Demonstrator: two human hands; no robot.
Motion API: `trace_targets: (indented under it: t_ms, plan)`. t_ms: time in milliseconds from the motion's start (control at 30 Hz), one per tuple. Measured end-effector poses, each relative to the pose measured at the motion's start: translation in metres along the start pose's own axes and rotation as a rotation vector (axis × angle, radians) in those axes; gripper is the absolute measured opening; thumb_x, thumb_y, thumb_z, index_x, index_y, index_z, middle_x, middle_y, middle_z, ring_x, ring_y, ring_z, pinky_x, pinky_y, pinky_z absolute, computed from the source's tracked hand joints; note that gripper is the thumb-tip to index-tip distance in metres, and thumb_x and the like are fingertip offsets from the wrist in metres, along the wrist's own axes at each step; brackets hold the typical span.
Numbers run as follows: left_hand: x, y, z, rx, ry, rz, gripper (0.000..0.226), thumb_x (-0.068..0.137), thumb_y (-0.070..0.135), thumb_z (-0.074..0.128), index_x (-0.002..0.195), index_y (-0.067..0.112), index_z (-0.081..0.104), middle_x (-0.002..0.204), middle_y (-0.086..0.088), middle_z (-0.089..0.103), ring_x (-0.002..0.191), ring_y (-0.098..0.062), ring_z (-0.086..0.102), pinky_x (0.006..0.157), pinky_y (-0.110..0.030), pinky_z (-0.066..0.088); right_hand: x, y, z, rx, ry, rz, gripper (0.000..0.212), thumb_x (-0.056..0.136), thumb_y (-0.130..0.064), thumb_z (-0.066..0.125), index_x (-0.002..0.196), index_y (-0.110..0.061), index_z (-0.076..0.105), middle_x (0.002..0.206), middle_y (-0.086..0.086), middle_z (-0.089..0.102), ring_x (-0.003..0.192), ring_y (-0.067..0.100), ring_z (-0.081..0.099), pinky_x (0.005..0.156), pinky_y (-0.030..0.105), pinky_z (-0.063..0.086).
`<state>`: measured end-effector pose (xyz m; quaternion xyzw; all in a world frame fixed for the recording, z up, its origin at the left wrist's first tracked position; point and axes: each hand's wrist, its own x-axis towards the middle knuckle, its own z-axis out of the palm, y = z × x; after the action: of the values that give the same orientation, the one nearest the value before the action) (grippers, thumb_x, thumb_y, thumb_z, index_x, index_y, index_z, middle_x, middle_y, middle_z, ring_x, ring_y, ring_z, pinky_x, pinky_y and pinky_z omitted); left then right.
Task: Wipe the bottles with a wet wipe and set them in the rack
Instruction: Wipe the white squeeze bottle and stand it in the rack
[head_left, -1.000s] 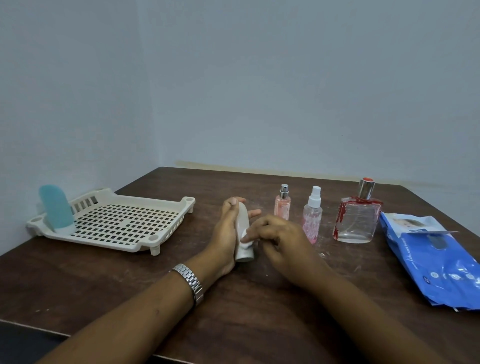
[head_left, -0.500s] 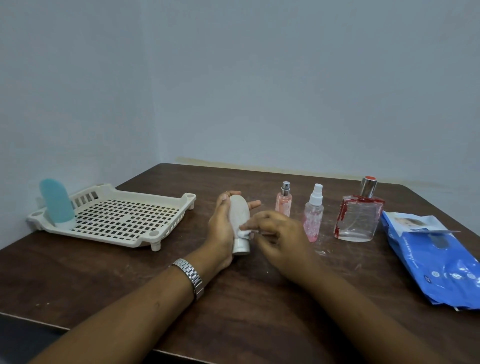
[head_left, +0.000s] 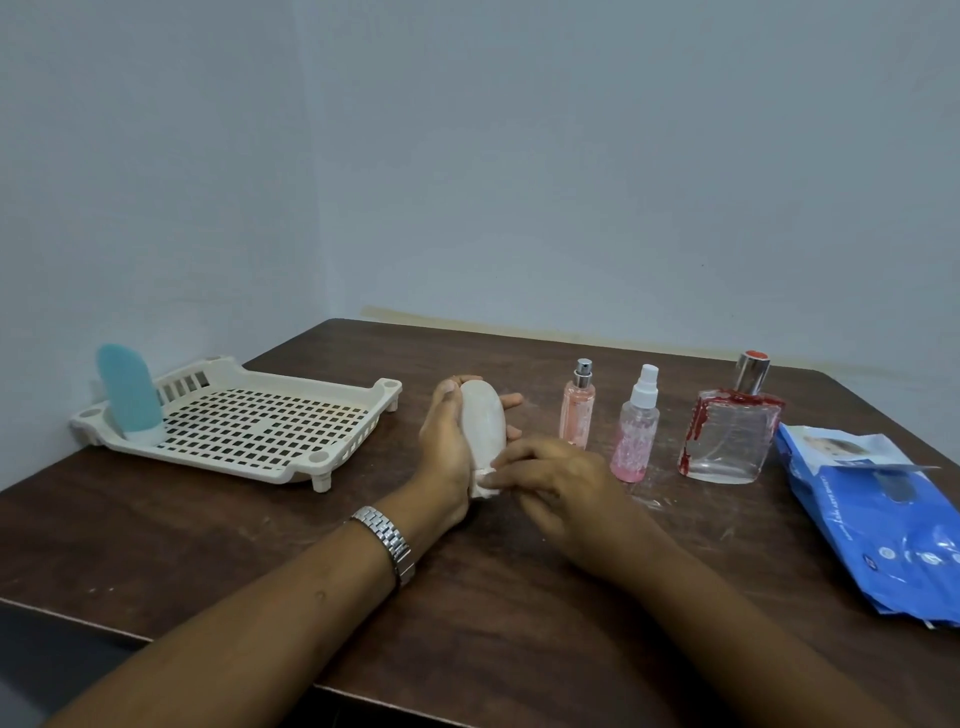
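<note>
My left hand (head_left: 445, 441) grips a white oval bottle (head_left: 483, 427), standing cap-down on the table. My right hand (head_left: 558, 483) pinches a small white wet wipe (head_left: 487, 474) against the bottle's lower end. The cream slotted rack (head_left: 249, 426) lies to the left, with a teal bottle (head_left: 129, 391) upright in its far left corner. To the right stand a slim pink spray bottle (head_left: 576, 410), a pink spray bottle with a white top (head_left: 636, 428) and a square glass perfume bottle with red edges (head_left: 730, 431).
A blue pack of wet wipes (head_left: 878, 519) lies at the right edge, its flap open. The brown wooden table (head_left: 519, 597) sits in a wall corner; its front edge runs under my forearms. A metal watch (head_left: 387, 540) is on my left wrist.
The white bottle has turned in my left hand from edge-on to its broad face. My right hand with the wipe has slid down to the bottle's cap end.
</note>
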<state>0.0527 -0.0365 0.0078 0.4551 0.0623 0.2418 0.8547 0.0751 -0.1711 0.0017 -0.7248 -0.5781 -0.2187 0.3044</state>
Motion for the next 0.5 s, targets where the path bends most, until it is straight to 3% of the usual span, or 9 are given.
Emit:
trace_targets:
  t_ms: [133, 333, 500]
  plan:
    - [-0.0015, -0.0017, -0.0005, 0.033, -0.036, -0.012, 0.031, 0.104, 0.033, 0.022, 0.098, 0.016, 0.048, 0.086, -0.013, 0.073, 0.061, -0.026, 0.064, 0.053, -0.032, 0.053, 0.0057, 0.0094, -0.0012, 0.066, 0.147, 0.118, 0.028, 0.074, 0.004, 0.061, 0.093, -0.013, 0.074, 0.094, -0.002, 0.069, 0.092, 0.000, 0.057, 0.078, 0.004, 0.042]
    - [-0.0041, 0.0002, 0.0009, 0.075, 0.001, -0.019, 0.034, 0.104, 0.033, 0.023, 0.092, 0.018, 0.050, 0.084, -0.015, 0.072, 0.060, -0.025, 0.062, 0.052, -0.027, 0.052, 0.0003, 0.0042, 0.0018, 0.025, 0.065, 0.046, 0.027, 0.075, -0.001, 0.062, 0.095, -0.015, 0.073, 0.095, -0.002, 0.069, 0.090, 0.004, 0.059, 0.078, 0.013, 0.046]
    - [-0.0050, 0.0012, 0.0017, 0.053, 0.027, -0.040, 0.035, 0.104, 0.034, 0.024, 0.096, 0.016, 0.053, 0.082, -0.016, 0.072, 0.067, -0.030, 0.065, 0.053, -0.031, 0.054, 0.0062, 0.0095, 0.0030, 0.086, 0.193, 0.132, 0.026, 0.075, 0.001, 0.065, 0.094, -0.015, 0.074, 0.091, -0.005, 0.068, 0.087, 0.002, 0.059, 0.075, 0.009, 0.047]
